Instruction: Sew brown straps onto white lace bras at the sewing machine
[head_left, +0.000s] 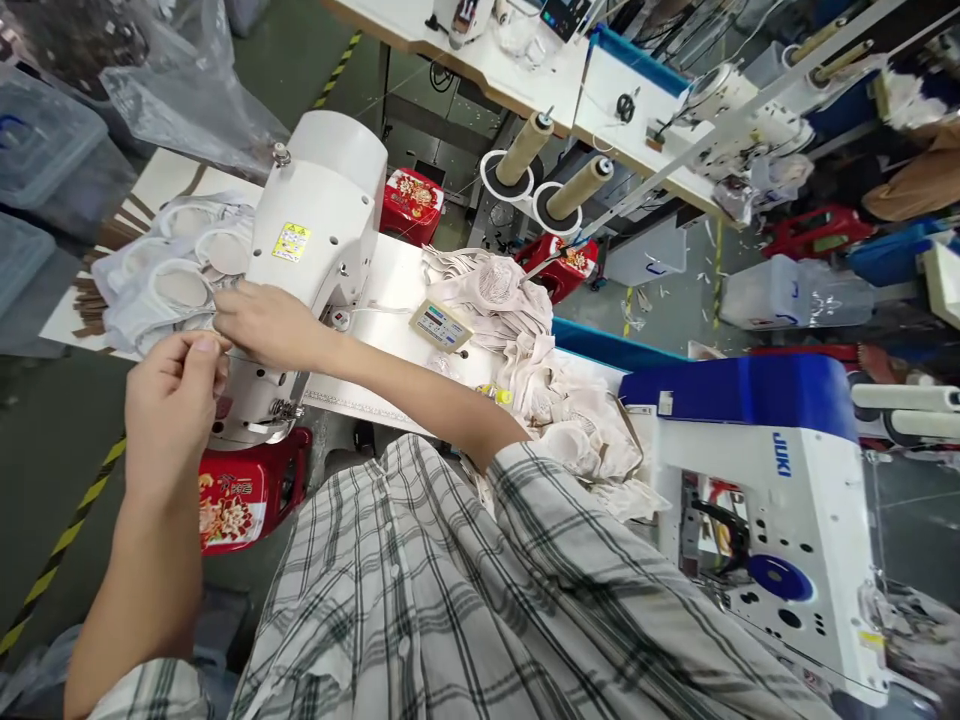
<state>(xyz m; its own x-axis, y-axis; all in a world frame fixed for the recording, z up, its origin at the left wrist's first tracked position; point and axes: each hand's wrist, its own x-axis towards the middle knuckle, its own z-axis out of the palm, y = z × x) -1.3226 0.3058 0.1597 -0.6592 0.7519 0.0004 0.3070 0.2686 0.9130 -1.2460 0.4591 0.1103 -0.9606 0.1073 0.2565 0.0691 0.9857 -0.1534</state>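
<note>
My left hand is closed in a pinch just left of a white sewing machine's head. Almost touching it, my right hand reaches across my body with its fingers bent together. Whatever the fingertips pinch is too small or hidden to make out. Right behind both hands lies a pile of white bras with round cups, on a pale board at the machine's far side.
Beige fabric pieces heap on the machine table beside a small control panel. A blue and white sewing machine stands at right. Two thread cones rise behind. Below the near machine sits a red patterned box.
</note>
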